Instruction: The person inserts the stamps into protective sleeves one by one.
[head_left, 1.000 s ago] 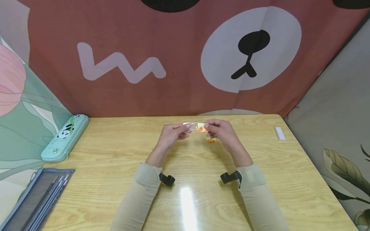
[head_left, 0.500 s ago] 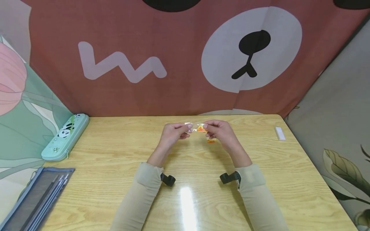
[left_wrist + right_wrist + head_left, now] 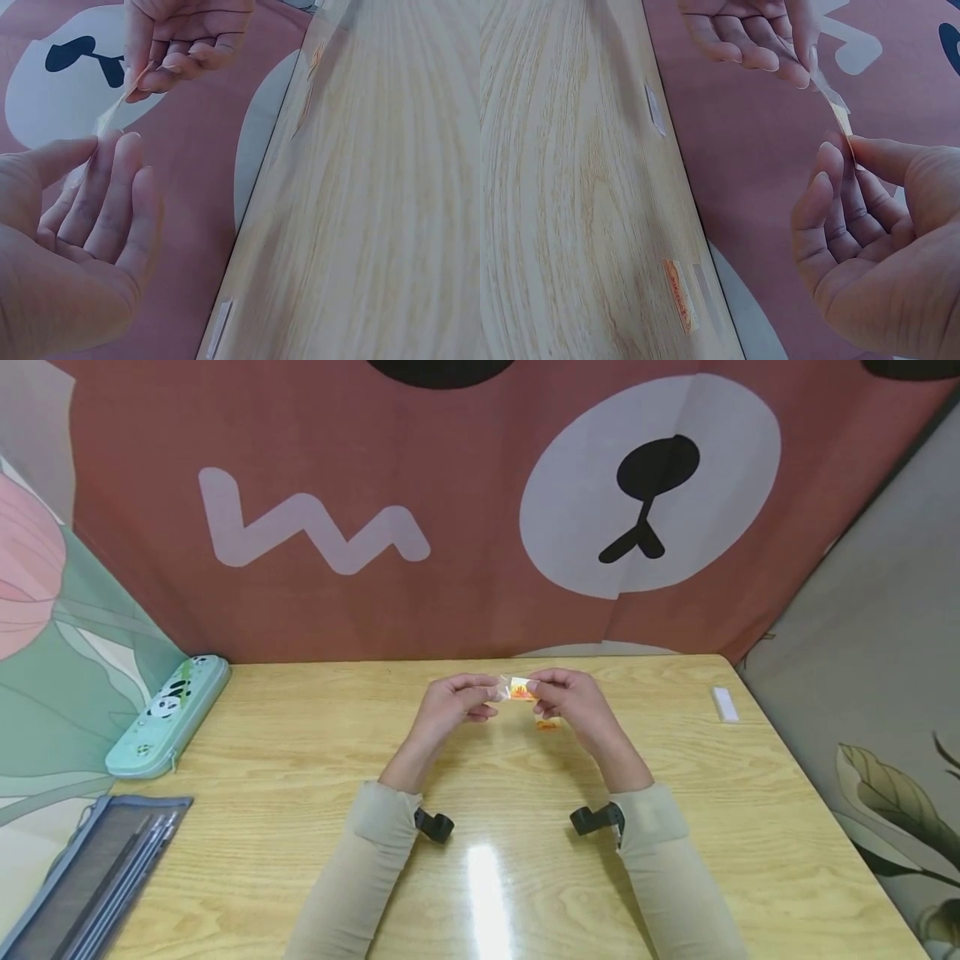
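My left hand [image 3: 457, 700] pinches one end of a clear plastic wrapper [image 3: 825, 88] between thumb and fingers. My right hand [image 3: 567, 697] pinches the other end, where a small yellow-orange printed piece [image 3: 521, 688] shows. The wrapper is stretched between the two hands, above the far part of the table. Whether the printed piece lies inside the plastic, I cannot tell. Just below my right hand, an orange-and-white printed piece [image 3: 679, 296] lies on the wood. A pale thin strip [image 3: 654, 109] rests by the far edge; the head view does not show it.
A small white block [image 3: 725, 704] lies at the right of the wooden table [image 3: 300, 860]. On the left are a mint panda pencil case [image 3: 168, 718] and a dark mesh pouch [image 3: 112, 868] with long thin items. A red-brown cloth [image 3: 337, 610] hangs behind the far edge.
My left fingertips have shifted slightly right along the wrapper, and less clear plastic shows between the hands. My right hand has hardly moved.
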Demonstrator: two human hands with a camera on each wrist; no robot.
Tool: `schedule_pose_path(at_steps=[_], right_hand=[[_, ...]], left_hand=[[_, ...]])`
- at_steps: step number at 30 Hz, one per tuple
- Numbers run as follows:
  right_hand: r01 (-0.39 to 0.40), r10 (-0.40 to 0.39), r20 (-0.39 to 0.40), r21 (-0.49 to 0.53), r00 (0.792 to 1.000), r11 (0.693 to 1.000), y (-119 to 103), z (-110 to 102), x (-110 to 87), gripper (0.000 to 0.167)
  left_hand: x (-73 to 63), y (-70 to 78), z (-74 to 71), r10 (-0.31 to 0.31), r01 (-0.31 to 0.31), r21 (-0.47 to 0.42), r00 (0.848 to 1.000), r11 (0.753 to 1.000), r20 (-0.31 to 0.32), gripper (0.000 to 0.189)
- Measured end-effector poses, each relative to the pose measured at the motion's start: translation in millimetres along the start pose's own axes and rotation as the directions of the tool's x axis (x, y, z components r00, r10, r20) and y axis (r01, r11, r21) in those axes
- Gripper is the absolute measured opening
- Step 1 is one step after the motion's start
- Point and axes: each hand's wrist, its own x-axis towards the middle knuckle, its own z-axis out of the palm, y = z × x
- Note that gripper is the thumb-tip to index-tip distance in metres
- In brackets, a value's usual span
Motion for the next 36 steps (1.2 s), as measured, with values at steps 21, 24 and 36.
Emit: schedule_pose_path(at_steps=[21, 24, 36], right_hand=[[-0.019, 0.019, 0.003, -0.009, 1.0, 1.0, -0.2, -0.9, 1.6, 0.037], [-0.016, 0.016, 0.003, -0.015, 1.0, 1.0, -0.3, -1.4, 0.7, 0.037], [-0.011, 0.011, 0.003, 0.007, 1.0, 1.0, -1.0, -1.9, 0.6, 0.035]], left_hand=[[0.1, -0.1, 0.8, 0.005, -0.004, 0.018, 1.0, 1.0, -0.008, 0.026], [0.0, -0.3, 1.1, 0.018, -0.017, 0.024, 1.0, 1.0, -0.016, 0.026], [0.5, -0.8, 1.9, 0.028, -0.027, 0.033, 0.999, 0.999, -0.03, 0.025]])
